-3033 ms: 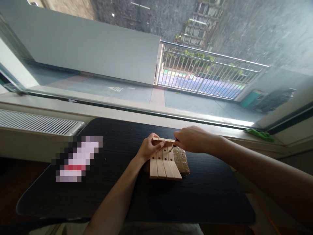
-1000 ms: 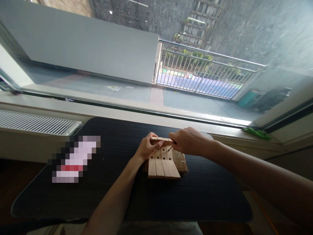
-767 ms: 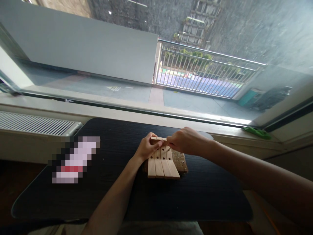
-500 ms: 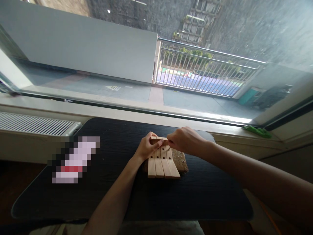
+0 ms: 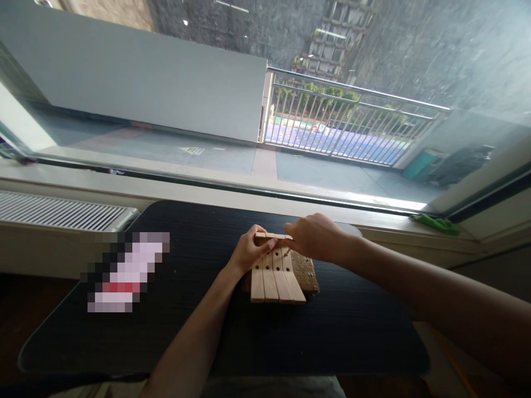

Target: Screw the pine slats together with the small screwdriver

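Note:
Several pale wooden slats [image 5: 270, 283] lie side by side, with dark round holes in rows across them, and their lower ends jut towards me. Beneath them, a brown, rough-textured block [image 5: 306, 275] shows on the right. My left hand [image 5: 249, 250] is closed on the upper left of the slats, thumb on top and fingers over the far edge. Above the right-hand slat, my right hand [image 5: 312, 236] is closed in a fist. From it a thin metal shaft [image 5: 286, 254] slants down to a hole in that slat; the fist hides its upper part.
The work sits on a black table [image 5: 186, 326] with rounded corners. A pixelated pinkish item [image 5: 135, 265] lies on its left. Beyond stand a window sill [image 5: 232, 200] and a large window; a radiator [image 5: 70, 213] is at left. A green cloth [image 5: 435, 223] rests at right.
My right fist has shifted and turned slightly, with the thin shaft still at the same hole. My left hand and the slats keep their places.

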Demonstrator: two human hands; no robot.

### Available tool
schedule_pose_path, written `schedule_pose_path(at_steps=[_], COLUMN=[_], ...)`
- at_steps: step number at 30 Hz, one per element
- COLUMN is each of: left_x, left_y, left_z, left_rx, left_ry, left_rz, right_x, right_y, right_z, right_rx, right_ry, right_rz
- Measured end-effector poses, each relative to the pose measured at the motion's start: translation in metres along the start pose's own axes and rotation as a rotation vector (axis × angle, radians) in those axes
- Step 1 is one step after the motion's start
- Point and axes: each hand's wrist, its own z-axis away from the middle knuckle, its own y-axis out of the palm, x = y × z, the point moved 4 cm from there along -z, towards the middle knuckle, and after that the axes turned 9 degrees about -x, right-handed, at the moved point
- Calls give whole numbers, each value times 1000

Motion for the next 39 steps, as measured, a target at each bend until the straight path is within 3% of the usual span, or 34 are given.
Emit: schedule_pose_path(at_steps=[3, 6, 18, 27, 35, 39], left_x=[1, 1, 1, 2, 0, -1], left_y=[0, 1, 1, 1, 1, 1], left_z=[0, 0, 0, 1, 0, 0], left_rx=[3, 5, -12, 8, -6, -15], left_ry=[-4, 0, 2, -12, -1, 2], left_rz=[-1, 8, -5, -3, -17, -5], right_x=[1, 1, 1, 1, -3, -5], right_y=[3, 9, 5, 1, -2, 4], right_z=[2, 3, -3, -3, 13, 13], right_rx=[-89, -72, -43, 89, 8, -80], right_ry=[-236, -330, -106, 104, -28, -35], right_rz=[86, 120, 52, -25, -373, -335])
